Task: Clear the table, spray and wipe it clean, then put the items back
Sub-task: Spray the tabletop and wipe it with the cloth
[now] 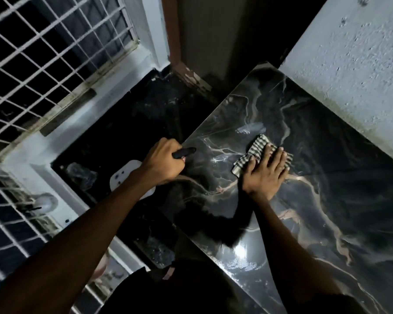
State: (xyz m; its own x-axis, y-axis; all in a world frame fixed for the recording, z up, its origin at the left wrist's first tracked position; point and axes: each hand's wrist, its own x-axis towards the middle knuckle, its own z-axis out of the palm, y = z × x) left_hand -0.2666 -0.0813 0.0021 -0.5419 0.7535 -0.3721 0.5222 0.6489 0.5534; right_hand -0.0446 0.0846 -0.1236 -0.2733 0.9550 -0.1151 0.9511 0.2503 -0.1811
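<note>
Table (327, 200) top looks bare of items, so clearing seems done — now mid-wipe. Right hand (267, 175) lies flat, fingers straight, pressing striped cloth (256, 149) onto the marble. Left hand (163, 163) curled round a dark sprayer nozzle (184, 152) at table's edge. Rest of wiping & putting items back still to do, I'd say

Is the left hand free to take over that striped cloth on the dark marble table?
Probably not as it is. The left hand grips a black nozzle-like object, perhaps the sprayer, so it has no free fingers. The right hand also presses flat on the striped black-and-white cloth on the dark marble table, covering much of it.
</note>
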